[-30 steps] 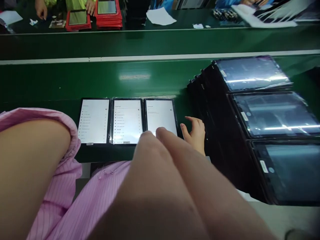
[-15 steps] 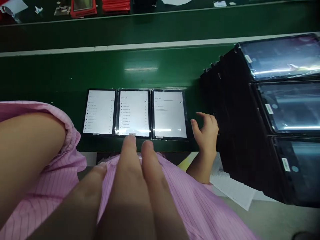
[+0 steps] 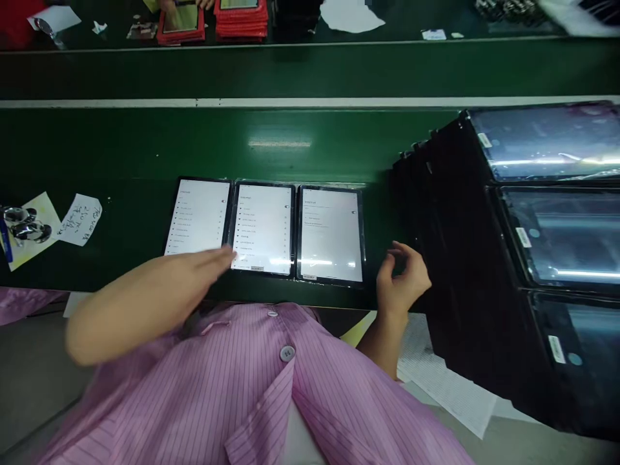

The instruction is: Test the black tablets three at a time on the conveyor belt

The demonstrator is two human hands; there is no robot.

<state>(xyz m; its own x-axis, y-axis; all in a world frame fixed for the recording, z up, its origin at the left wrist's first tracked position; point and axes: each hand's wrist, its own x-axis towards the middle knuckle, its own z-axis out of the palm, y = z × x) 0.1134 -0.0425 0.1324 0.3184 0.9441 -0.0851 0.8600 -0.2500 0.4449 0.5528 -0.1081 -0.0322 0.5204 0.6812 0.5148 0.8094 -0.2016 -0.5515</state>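
Green table [image 3: 121, 148], near edge: three lit tablets [image 3: 264, 226] side by side, screens up, presumably for easy reach. My left hand [image 3: 196, 268], fingers flat and open, over the leftmost's lower corner; right hand [image 3: 402, 281], loosely curled, empty, beside the rightmost. Dark tablet stacks [image 3: 557, 232] right.

Motion-blurred left hand [image 3: 194, 271] over hidden lower corner of left tablet [image 3: 199, 213]

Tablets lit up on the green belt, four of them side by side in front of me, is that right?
Not four. The head view shows three lit tablets side by side on the green belt in front of you.
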